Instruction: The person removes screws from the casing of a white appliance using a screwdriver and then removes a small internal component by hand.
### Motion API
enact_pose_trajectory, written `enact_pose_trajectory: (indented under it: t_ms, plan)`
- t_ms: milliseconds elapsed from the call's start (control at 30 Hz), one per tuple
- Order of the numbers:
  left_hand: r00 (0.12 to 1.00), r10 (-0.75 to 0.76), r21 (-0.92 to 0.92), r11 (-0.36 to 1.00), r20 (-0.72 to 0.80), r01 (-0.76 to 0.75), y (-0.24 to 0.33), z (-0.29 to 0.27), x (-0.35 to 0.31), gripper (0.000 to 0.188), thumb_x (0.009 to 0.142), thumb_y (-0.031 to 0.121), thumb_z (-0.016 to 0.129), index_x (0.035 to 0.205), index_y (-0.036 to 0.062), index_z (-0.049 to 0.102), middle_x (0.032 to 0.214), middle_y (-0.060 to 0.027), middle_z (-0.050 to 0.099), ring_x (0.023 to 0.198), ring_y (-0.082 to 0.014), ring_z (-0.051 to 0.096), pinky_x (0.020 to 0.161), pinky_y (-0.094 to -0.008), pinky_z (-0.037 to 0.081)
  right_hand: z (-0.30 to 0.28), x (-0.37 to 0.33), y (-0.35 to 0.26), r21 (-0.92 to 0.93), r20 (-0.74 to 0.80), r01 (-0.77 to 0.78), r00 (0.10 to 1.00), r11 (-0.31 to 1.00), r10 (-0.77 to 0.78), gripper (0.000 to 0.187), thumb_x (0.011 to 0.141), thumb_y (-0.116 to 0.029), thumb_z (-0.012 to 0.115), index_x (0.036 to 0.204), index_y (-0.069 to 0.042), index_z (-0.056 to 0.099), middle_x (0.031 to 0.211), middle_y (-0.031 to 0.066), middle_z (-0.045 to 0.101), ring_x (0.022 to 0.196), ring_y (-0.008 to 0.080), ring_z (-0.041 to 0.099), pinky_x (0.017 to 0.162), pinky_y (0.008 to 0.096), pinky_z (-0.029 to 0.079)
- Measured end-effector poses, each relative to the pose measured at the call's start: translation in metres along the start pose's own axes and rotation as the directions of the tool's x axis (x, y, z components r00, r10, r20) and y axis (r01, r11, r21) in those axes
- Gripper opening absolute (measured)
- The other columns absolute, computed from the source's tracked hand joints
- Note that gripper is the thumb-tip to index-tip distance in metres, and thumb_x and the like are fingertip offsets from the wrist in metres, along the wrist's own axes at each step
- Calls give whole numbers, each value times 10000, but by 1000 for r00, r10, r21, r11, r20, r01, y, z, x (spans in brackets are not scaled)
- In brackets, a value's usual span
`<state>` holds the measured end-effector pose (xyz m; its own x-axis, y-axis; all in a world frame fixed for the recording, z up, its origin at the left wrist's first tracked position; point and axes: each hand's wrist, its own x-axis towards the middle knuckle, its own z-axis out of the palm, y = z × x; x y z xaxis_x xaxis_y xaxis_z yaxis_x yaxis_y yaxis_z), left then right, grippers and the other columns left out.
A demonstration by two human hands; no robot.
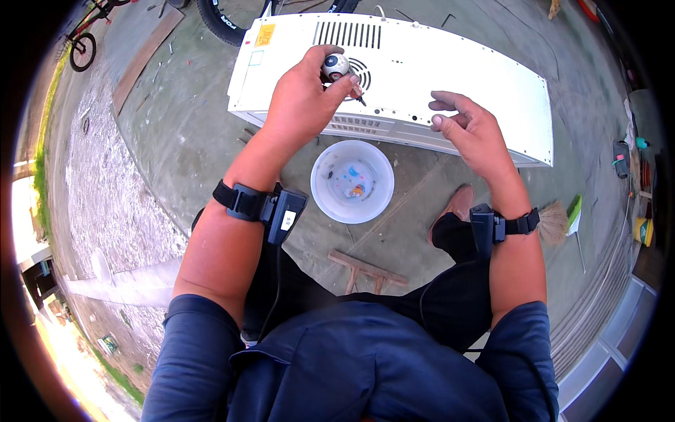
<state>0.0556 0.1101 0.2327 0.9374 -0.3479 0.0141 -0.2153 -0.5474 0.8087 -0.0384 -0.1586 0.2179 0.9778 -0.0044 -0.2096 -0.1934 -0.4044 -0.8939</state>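
My left hand (307, 95) is closed around a small tool with a white ball-shaped end (335, 64) and a thin dark tip (362, 101). The tip points down and right over the top of a long white metal cabinet (478, 77) lying on the floor. Its exact kind is hard to tell, partly hidden by my fingers. Above the cabinet's near edge, my right hand (474, 130) is half curled, its thumb and fingers apart, with nothing visible between them. Slots and a round vent sit in the white top, close to my left hand.
A white plastic bucket (320, 190) with small colored bits inside stands between my feet and the cabinet. Nearer to me is a low wooden stool (365, 269). A bicycle wheel (219, 24) stands behind the cabinet; a broom (553, 222) lies at right. Thin tools lie at far left.
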Motion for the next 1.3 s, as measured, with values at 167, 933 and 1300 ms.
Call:
enact_pose_trajectory:
  t_ms: [167,933,1300]
  plan:
    - [992,125,-19,992,1,-125,3,30,1,428,948,196,719,1296,-5,570,938,-136,740,862,-234,716,771,-335,558,-1,2,-4,12,-2,34,999,999,-34,442,967,-130,658,1385,-3,589,1213,135,699,969,154,686,864,294,546]
    - [984,179,50,982,17,-180,9,59,13,445,934,213,714,1301,10,566,945,-158,756,899,-311,741,795,-394,567,-17,2,8,3,-40,104,994,995,-104,440,982,-178,671,1392,-38,595,1226,111,695,984,142,684,858,292,543]
    - [977,211,74,975,2,-211,9,62,12,449,925,219,726,1292,7,578,952,-184,746,892,-327,736,785,-401,566,-16,3,11,25,-42,110,993,994,-109,440,986,-180,665,1396,-39,591,1233,113,689,991,153,689,854,291,542]
